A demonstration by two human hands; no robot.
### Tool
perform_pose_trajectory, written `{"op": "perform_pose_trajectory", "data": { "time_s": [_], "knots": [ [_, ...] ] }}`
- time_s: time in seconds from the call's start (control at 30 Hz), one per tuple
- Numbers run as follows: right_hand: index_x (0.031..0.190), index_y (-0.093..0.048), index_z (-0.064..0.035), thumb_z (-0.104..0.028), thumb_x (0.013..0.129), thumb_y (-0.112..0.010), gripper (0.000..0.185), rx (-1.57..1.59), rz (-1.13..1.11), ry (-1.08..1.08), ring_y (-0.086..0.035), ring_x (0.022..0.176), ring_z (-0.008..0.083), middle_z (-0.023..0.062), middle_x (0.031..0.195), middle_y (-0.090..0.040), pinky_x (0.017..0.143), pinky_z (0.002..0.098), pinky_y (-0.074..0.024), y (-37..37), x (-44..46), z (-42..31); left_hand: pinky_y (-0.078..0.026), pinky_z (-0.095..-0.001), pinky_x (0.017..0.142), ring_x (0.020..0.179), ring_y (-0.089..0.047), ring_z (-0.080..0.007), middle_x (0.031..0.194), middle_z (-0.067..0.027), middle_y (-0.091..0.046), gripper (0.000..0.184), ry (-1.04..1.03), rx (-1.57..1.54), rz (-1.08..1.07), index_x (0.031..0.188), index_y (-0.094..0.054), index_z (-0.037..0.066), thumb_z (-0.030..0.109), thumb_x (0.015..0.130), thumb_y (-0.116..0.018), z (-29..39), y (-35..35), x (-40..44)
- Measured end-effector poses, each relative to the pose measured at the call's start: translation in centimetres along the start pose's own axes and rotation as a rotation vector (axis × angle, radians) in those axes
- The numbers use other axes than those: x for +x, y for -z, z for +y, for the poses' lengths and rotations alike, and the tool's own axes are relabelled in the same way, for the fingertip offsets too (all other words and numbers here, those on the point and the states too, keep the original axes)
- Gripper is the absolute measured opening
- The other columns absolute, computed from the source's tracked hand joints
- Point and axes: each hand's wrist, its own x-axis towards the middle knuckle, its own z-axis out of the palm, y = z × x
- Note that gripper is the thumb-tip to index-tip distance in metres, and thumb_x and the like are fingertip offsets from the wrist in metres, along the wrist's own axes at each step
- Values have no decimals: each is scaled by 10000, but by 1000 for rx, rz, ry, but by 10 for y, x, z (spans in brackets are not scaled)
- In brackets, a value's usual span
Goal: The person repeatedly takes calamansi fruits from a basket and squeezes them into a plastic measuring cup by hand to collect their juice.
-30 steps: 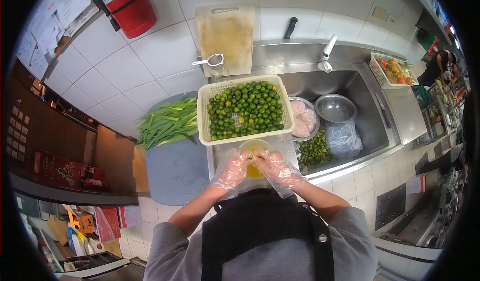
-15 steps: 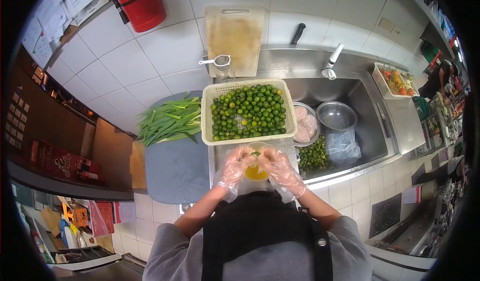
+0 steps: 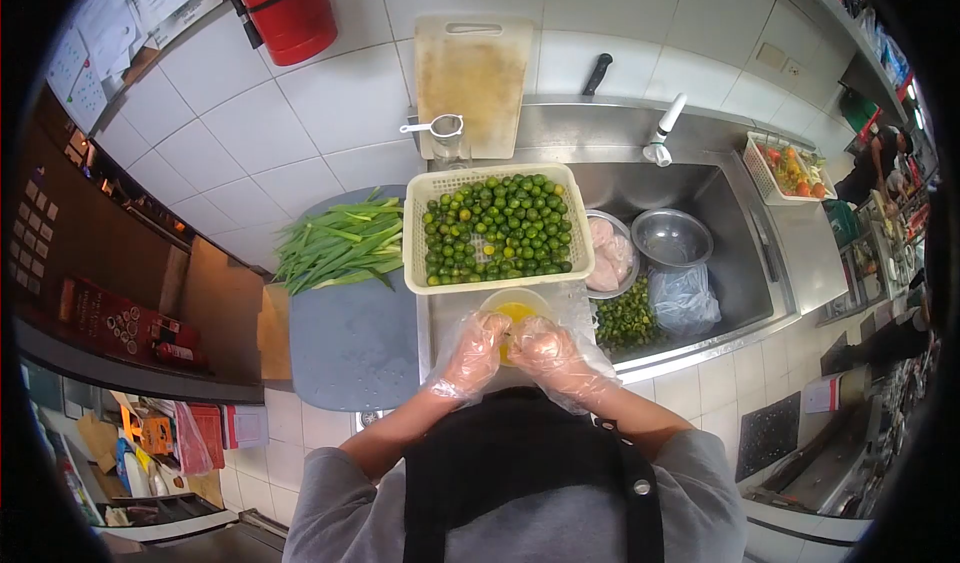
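Observation:
My left hand point(image 3: 474, 351) and my right hand point(image 3: 548, 351), both in clear plastic gloves, are close together over a bowl point(image 3: 541, 301) of yellow juice. Their fingers are closed around a small green calamansi, mostly hidden by the gloves. Just beyond the bowl is a cream plastic basket point(image 3: 411, 225) with many whole green calamansi point(image 3: 515, 213). Right of my hands, a heap of squeezed green calamansi halves point(image 3: 625, 325) lies in the sink.
The steel sink point(image 3: 742, 263) holds a metal bowl point(image 3: 673, 238), a bowl of raw pale meat point(image 3: 606, 255) and a plastic bag point(image 3: 684, 301). Green leaves point(image 3: 340, 243) lie on a grey board point(image 3: 352, 353). A cutting board point(image 3: 470, 88), strainer point(image 3: 446, 126) and vegetable basket point(image 3: 790, 168) stand behind.
My hands have moved slightly down and toward me, showing more of the juice bowl's far side. The green calamansi seen between my fingertips is now mostly covered by my closed fingers.

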Motion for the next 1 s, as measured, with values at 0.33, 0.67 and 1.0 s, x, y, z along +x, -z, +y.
{"op": "perform_pose_trajectory", "data": {
  "time_s": [0.33,0.67,1.0],
  "knots": [
    [842,-620,-43,-177,817,-638,137,-62,199,104,-638,747,333,158,773,-616,653,457,-528,-20,-2,23,-475,-429,852,976,-590,-367,989,-177,-629,207,23,-166,-62,1099,-610,18,88,904,-594,-6,3,14],
    [918,-623,-22,-148,843,-547,165,-693,251,-550,-660,733,336,183,881,-661,632,438,-538,100,-34,55,-507,-411,857,1020,-624,-329,1065,-183,-676,235,132,306,13,1043,-710,105,277,924,-604,-99,53,148],
    [966,-647,-94,-224,884,-541,187,-468,290,-592,-638,882,379,187,919,-661,735,489,-499,102,-50,40,-493,-431,914,1042,-620,-343,1107,-173,-661,333,261,467,-255,1124,-690,128,209,803,-730,-171,28,180]
  ]
}}
